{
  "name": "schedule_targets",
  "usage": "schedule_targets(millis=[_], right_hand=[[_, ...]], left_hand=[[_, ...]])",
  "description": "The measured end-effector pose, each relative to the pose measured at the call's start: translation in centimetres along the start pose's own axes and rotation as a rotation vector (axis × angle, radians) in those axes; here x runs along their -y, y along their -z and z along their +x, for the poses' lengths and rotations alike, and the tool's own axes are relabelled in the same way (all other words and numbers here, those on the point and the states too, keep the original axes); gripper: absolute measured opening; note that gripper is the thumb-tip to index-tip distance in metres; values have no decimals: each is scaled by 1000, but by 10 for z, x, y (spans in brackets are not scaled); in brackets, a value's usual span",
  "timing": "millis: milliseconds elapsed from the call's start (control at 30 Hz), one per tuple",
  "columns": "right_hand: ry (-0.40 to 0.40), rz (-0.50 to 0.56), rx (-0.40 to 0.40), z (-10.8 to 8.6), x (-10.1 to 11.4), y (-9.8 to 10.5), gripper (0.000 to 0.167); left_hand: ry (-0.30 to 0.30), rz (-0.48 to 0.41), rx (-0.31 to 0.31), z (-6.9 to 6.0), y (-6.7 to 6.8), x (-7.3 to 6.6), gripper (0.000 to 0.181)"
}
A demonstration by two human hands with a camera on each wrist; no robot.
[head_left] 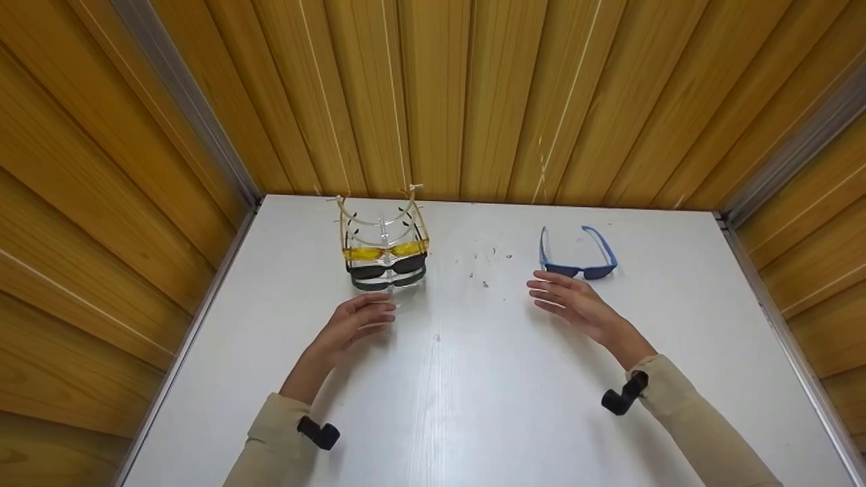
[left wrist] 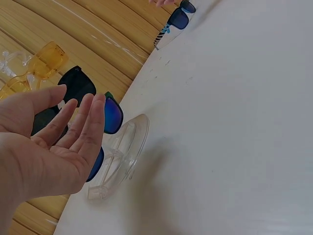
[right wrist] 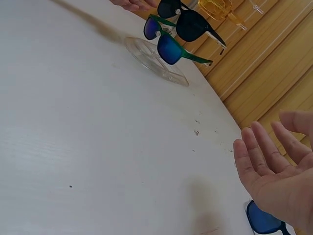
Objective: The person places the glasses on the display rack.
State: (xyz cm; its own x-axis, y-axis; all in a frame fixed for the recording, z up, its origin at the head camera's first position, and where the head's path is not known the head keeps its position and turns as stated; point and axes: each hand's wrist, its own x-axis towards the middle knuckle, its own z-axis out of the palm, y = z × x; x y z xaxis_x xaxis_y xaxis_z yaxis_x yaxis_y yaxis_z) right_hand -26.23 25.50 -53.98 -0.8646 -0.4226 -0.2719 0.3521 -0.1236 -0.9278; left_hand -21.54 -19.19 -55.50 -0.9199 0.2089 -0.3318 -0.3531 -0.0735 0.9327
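Observation:
A clear plastic display stand (right wrist: 146, 58) at the back left of the table carries yellow sunglasses (head_left: 385, 251), black sunglasses (head_left: 369, 272) below them, and green-framed sunglasses (right wrist: 169, 48) with blue lenses lowest. My left hand (head_left: 353, 325) hovers just in front of the stand, fingers loosely bent and holding nothing. Blue sunglasses (head_left: 599, 271) lie on the table to the right, temples pointing to the back wall. Close in front of them is my right hand (head_left: 572, 306), its fingers spread and nothing in its grasp; it hides part of the left lens.
The white table (head_left: 433, 406) is enclosed by wood-patterned panels (head_left: 433, 101) at the back and sides. Small dark specks (head_left: 484, 285) are scattered between the stand and the blue sunglasses. A small black device (head_left: 626, 393) is strapped at each wrist.

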Motion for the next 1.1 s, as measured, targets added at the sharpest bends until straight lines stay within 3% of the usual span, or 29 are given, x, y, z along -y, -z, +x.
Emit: schedule_targets(millis=[267, 467, 833, 1100], right_hand=[[-21, -29, -13, -10, -3, 12, 46], [-57, -32, -40, -17, -5, 23, 44], [-62, 5, -41, -33, -6, 43, 42], [-103, -5, -103, -45, -7, 60, 51]], left_hand=[[-5, -3, 43, 3, -14, -1, 46], [14, -11, 65, 9, -24, 2, 52], [21, -8, 108, 20, -46, 4, 46], [20, -9, 175, 32, -67, 4, 43]])
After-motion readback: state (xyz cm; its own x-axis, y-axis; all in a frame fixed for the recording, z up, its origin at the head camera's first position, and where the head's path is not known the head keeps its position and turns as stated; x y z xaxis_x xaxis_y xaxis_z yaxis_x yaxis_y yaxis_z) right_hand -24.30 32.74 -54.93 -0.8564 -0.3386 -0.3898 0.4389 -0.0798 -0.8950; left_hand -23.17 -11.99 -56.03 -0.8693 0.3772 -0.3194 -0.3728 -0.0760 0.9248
